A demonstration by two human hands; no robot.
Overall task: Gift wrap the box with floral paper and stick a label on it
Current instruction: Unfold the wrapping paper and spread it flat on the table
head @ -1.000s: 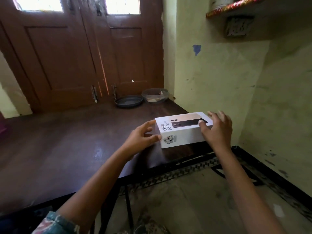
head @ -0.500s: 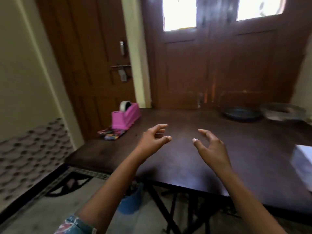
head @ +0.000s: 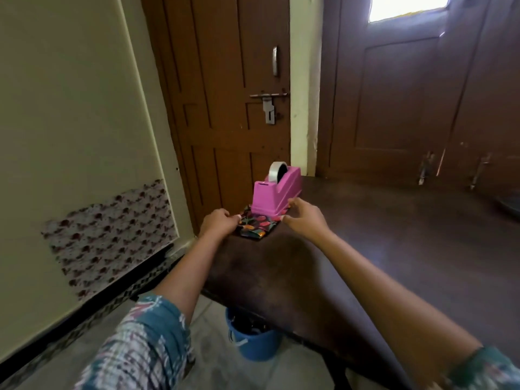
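Observation:
A folded sheet of dark floral paper (head: 254, 225) lies on the near left corner of the dark wooden table (head: 380, 249). A pink tape dispenser (head: 274, 194) with a roll of clear tape stands on top of it. My left hand (head: 218, 222) is at the paper's left edge, fingers curled and fingertips pinching it. My right hand (head: 304, 218) is at the dispenser's right side, with thumb and fingers curled round its base corner. The white box and any label are out of view.
A brown door with a latch (head: 268, 104) stands behind the table's corner, and a cream wall to the left. A blue bucket (head: 253, 342) sits on the floor under the table. A dark dish (head: 510, 205) shows at the far right edge.
My view has swung left, away from the white box that both hands were holding. Both hands have reached across to the floral paper and tape dispenser and now close on them.

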